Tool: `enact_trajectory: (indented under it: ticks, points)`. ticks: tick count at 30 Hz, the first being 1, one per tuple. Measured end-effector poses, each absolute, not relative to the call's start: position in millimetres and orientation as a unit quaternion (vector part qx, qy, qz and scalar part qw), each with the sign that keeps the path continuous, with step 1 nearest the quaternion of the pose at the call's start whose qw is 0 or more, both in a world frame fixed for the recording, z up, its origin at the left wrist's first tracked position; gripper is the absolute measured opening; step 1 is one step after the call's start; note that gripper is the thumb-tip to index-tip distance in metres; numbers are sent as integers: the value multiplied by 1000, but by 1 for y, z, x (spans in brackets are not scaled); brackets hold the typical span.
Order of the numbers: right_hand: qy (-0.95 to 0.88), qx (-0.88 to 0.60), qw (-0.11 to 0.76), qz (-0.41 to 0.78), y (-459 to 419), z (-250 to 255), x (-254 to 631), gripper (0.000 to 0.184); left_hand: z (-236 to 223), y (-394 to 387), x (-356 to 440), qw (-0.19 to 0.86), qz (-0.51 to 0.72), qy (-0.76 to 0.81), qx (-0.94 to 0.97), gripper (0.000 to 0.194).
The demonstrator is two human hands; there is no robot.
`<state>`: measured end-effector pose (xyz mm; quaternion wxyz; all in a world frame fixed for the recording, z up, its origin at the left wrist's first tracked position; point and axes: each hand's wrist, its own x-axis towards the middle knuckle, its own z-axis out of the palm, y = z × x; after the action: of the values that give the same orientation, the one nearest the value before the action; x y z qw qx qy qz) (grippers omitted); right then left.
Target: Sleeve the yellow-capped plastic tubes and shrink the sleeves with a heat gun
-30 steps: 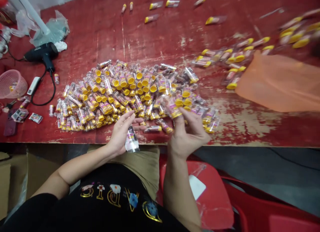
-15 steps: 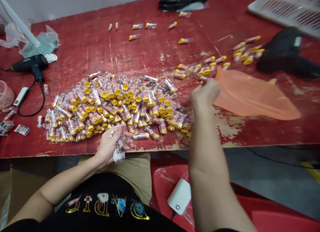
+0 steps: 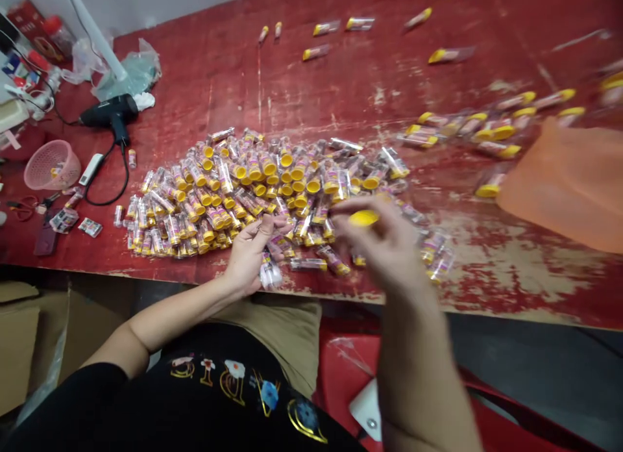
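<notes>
A big heap of small clear tubes with yellow caps [image 3: 253,186] lies on the worn red table [image 3: 341,88]. My left hand [image 3: 250,254] rests at the table's front edge, fingers closed on a bundle of clear printed sleeves [image 3: 269,270]. My right hand [image 3: 382,244], blurred by motion, hovers just right of the heap and pinches a yellow-capped tube [image 3: 364,218]. A second, looser group of tubes [image 3: 487,130] lies to the right beside an orange plastic bag [image 3: 564,179].
A black heat gun [image 3: 109,111] with its cord, a pink basket [image 3: 51,166], a white remote-like device [image 3: 90,169] and plastic wrap lie at the left. Loose tubes [image 3: 335,26] are scattered at the back. A red plastic chair [image 3: 350,367] stands below the table edge.
My right hand has come back from the right-hand group by the orange bag to the near edge of the heap, now holding a yellow-capped tube. The left hand stayed put with its sleeves.
</notes>
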<state>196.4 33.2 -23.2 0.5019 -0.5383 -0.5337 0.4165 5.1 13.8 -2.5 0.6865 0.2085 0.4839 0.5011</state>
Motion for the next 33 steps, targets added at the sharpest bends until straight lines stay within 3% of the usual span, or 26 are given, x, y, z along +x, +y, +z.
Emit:
enact_trajectory:
  ticks: [1, 6, 11, 19, 24, 29, 33]
  points:
    - [-539, -524, 497, 432, 19, -26, 174, 40, -3, 13, 6, 687, 502, 484, 205, 51]
    - [-450, -525, 597, 406, -7, -39, 109, 26, -8, 1, -1, 677, 495, 505, 203, 60]
    - [-455, -490, 588, 455, -8, -39, 112, 35, -7, -2, -5, 665, 520, 507, 176, 65]
    - [-352, -396, 725, 440, -39, -15, 125, 45, 12, 1, -10, 713, 472, 505, 115, 61]
    - [-360, -378, 794, 313, -37, -22, 108, 31, 7, -8, -9, 723, 456, 498, 146, 64]
    - [-389, -416, 804, 172, -45, -34, 102, 29, 7, -11, -11, 726, 450, 487, 183, 67]
    - [-361, -419, 816, 170, -52, -35, 105, 31, 9, -10, -11, 721, 455, 483, 197, 68]
